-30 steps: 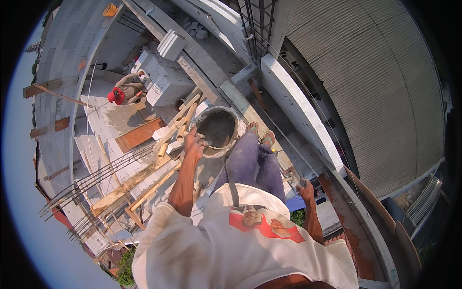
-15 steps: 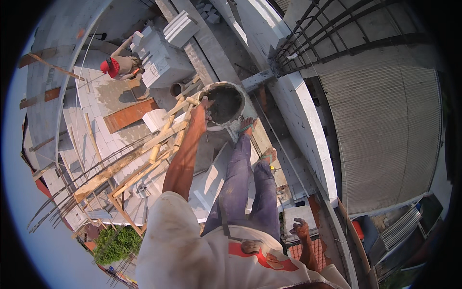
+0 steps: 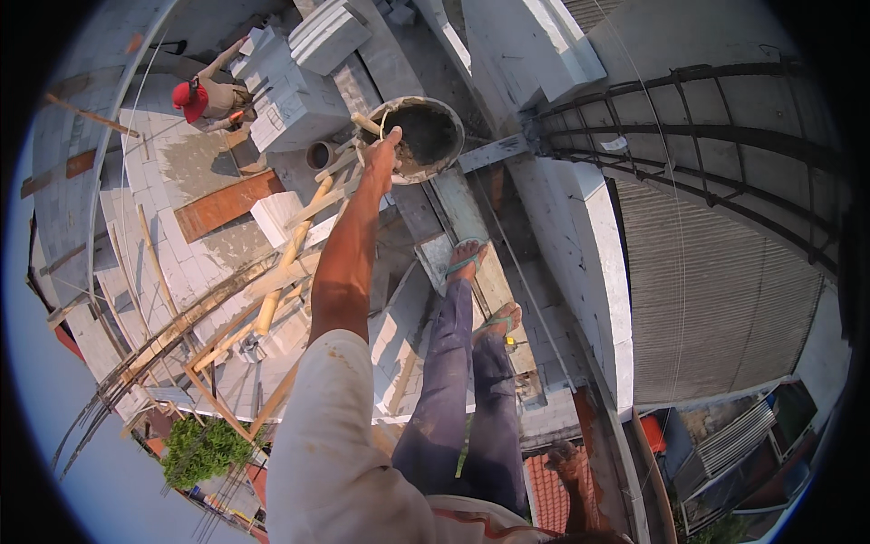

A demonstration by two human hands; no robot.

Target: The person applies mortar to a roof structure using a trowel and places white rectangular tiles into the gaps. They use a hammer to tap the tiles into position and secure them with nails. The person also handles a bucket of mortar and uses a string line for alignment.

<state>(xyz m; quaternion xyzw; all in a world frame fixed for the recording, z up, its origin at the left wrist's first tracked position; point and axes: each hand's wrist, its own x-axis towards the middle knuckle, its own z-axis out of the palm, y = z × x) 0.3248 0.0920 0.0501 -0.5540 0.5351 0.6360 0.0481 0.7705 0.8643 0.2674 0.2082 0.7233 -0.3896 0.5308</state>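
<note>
My left hand [image 3: 384, 152] is stretched far forward, its fingers closed at the near left side of a round bucket [image 3: 458, 150], where a thin pale handle rises. Grey wet mortar [image 3: 421, 133] fills part of the bucket, and a light wooden stick end [image 3: 365, 123] shows at its left rim. My right hand [image 3: 564, 461] hangs low by my right side, fingers loosely bent and apart, with nothing seen in them. My feet in green sandals stand on a narrow plank-like ledge [image 3: 494, 288], just below the bucket.
At the upper left, a person in a red cap [image 3: 190, 102] works beside stacked white blocks [image 3: 299, 113]. Bamboo poles [image 3: 292, 258] and timber lie left of my arm. A white wall [image 3: 594, 272] runs along the right, with rebar [image 3: 725, 136] and a corrugated roof [image 3: 725, 299] beyond it.
The bucket has moved away from my feet, further forward, with my left hand on it and my arm straighter. My right hand has dropped slightly lower. The view has shifted.
</note>
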